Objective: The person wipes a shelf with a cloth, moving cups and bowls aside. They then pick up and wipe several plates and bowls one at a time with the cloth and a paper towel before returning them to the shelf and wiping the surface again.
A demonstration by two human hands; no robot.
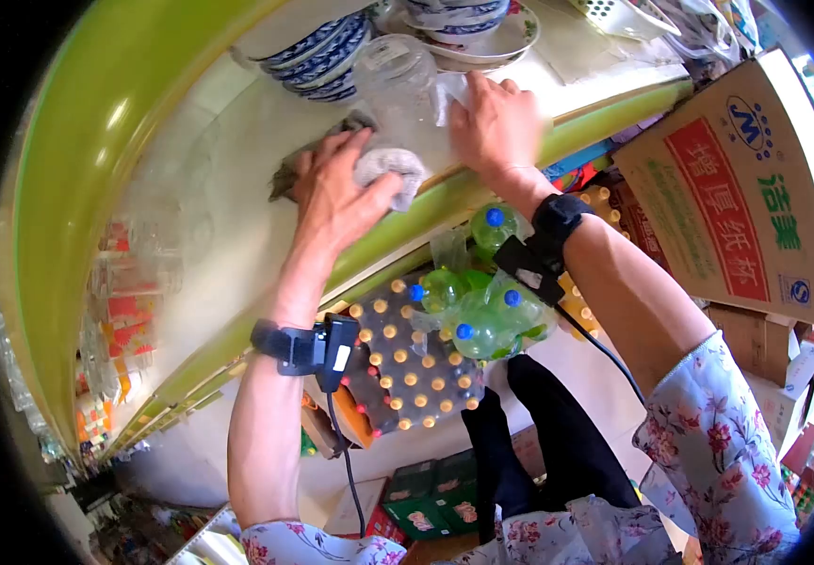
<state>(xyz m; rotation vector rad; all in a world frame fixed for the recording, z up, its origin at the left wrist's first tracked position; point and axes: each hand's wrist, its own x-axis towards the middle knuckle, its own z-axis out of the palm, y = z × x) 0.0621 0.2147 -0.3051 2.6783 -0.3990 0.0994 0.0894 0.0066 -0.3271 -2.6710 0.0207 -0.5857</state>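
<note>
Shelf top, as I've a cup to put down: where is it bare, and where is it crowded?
The widest bare patch of shelf lies between the cloth under the left hand and the clear containers. It looks crowded beyond the cloth: stacked bowls, a clear jar, a plate.

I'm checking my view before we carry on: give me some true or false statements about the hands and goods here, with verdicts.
1. The left hand is on a crumpled grey cloth. True.
2. The blue-and-white patterned bowls stand singly. False: they are nested in stacks.
3. The green bottles with blue caps stand on the pale shelf. False: they are below it.
4. The brown cardboard box with a red panel is to the right of the right hand. True.
</note>
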